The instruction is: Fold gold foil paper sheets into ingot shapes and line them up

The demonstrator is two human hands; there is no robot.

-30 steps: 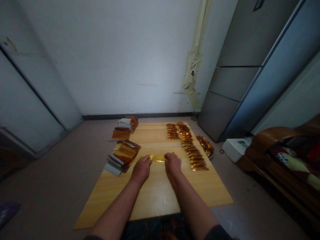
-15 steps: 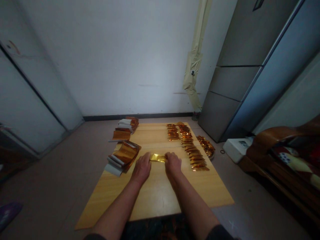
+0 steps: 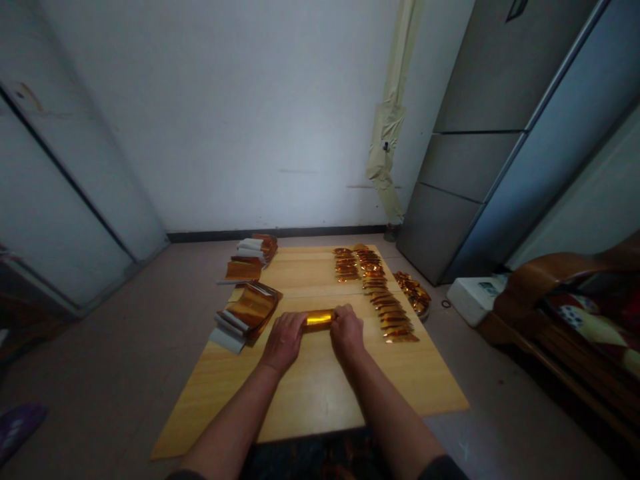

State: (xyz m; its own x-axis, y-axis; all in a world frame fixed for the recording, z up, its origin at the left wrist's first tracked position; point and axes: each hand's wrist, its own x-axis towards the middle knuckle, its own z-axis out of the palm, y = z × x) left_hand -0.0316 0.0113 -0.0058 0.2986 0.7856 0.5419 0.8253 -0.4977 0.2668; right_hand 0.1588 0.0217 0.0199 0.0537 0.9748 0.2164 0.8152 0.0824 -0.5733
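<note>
A shiny gold foil paper (image 3: 319, 320), curved like a roll, stretches between my two hands just over the wooden board. Its left end is gripped by my left hand (image 3: 285, 338), fingers closed together with the thumb hidden. At the other end my right hand (image 3: 347, 328) is curled closed around the paper's edge. Left of my left hand lies a fanned stack of gold foil sheets (image 3: 253, 305) with pale backs. Rows of folded gold foil pieces (image 3: 390, 310) line the board's right side, beyond my right hand.
The wooden board (image 3: 320, 407) lies before me. More foil sheets (image 3: 243, 268) sit at its far left corner. A bowl of folded foil pieces (image 3: 414, 293) stands off its right edge. Further right are a white box (image 3: 473, 299), a wooden bench (image 3: 530, 340) and a grey refrigerator (image 3: 450, 173).
The foil between my hands has gone from a flatter strip to a taller, rounded shape with a darker lower part. My hands have barely shifted; the piles look the same.
</note>
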